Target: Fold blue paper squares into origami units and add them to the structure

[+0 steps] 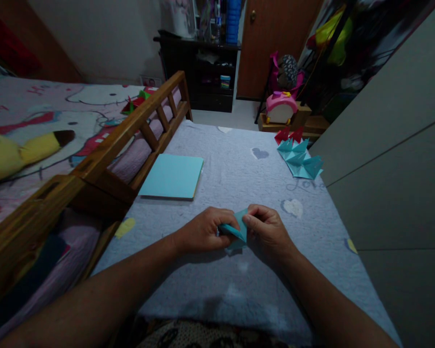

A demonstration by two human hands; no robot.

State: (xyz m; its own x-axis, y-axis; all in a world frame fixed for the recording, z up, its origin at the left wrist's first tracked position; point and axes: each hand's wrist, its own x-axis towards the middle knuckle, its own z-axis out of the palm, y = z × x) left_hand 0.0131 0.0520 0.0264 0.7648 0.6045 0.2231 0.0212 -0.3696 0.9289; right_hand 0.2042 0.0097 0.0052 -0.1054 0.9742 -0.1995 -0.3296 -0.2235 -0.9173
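Between my two hands is a small folded piece of light blue paper point(242, 221), held just above the cloth-covered surface. My left hand point(212, 229) grips a raised flap of it between thumb and fingers. With thumb and curled fingers, my right hand point(270, 227) pinches its right edge. Part of the paper is hidden behind my fingers. A stack of square light blue sheets point(172, 176) lies flat beyond my left hand. At the far right, several folded light blue paper pieces point(300, 159) stand beside red folded pieces point(289, 135).
A wooden bed rail point(130, 130) runs along the left. Behind it, a bed holds a yellow plush toy point(25, 152) and a green and red folded paper item point(137, 101). Pale cabinet panels point(391, 159) rise at the right. A dark shelf point(199, 72) stands beyond the far edge.
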